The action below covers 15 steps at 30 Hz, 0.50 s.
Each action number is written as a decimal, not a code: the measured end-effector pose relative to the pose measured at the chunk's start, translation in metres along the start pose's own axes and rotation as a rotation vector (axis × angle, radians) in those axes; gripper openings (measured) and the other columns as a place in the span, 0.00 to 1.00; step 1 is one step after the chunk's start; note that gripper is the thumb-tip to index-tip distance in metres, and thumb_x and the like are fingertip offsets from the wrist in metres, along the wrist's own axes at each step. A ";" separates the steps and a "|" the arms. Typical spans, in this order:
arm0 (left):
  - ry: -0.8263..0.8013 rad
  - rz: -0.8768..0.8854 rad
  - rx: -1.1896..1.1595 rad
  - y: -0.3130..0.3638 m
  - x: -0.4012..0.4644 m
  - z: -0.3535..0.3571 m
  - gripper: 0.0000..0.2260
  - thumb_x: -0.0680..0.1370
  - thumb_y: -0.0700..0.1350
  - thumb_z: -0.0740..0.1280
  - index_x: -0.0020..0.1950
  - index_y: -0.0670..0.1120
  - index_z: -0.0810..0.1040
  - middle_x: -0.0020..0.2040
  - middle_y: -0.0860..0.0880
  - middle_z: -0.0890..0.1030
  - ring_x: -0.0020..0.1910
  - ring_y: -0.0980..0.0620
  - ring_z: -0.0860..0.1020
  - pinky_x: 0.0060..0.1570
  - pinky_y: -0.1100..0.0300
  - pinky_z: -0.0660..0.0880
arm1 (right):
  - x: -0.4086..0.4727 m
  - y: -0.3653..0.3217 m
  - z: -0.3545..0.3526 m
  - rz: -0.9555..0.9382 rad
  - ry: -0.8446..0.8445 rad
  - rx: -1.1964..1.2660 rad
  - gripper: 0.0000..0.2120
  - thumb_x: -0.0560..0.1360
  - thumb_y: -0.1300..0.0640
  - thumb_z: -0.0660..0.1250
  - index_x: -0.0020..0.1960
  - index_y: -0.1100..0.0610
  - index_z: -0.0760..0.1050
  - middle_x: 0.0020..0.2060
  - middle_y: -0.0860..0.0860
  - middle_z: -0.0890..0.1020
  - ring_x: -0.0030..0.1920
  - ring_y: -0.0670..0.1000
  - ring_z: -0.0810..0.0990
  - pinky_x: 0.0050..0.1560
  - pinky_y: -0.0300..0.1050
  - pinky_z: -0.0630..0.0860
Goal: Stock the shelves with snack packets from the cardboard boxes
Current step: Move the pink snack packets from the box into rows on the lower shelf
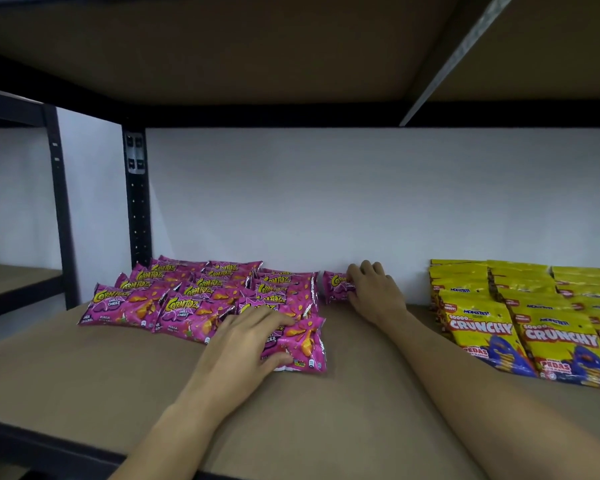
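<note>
My right hand (374, 289) grips a pink packet (336, 287) at the shelf (343, 410) back wall, long axis front-to-back. My left hand (246, 344) pinches the front packet (305, 344), nearer me, beside the pink rows (194, 292).

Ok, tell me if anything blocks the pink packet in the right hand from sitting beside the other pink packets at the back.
Nothing visible does. The right hand holds the pink packet at the back wall, with only a narrow bare gap to the pink rows.
</note>
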State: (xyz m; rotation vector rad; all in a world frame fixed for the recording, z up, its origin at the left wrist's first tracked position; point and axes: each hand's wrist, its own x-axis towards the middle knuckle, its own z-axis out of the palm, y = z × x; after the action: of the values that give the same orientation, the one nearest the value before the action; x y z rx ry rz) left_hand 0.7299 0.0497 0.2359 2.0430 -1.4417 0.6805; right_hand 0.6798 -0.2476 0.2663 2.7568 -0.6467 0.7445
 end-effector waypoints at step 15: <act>0.116 0.073 0.025 0.008 0.009 -0.008 0.19 0.74 0.61 0.68 0.63 0.56 0.76 0.57 0.60 0.77 0.57 0.58 0.75 0.53 0.56 0.72 | -0.063 0.010 -0.054 0.015 -0.114 -0.066 0.25 0.79 0.42 0.60 0.73 0.53 0.67 0.68 0.54 0.72 0.71 0.57 0.66 0.69 0.52 0.64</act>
State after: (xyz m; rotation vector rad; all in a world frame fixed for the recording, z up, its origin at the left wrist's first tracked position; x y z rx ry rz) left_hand 0.7245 0.0472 0.2491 1.9434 -1.4539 0.8367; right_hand 0.6034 -0.2171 0.2799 2.7525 -0.7018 0.5617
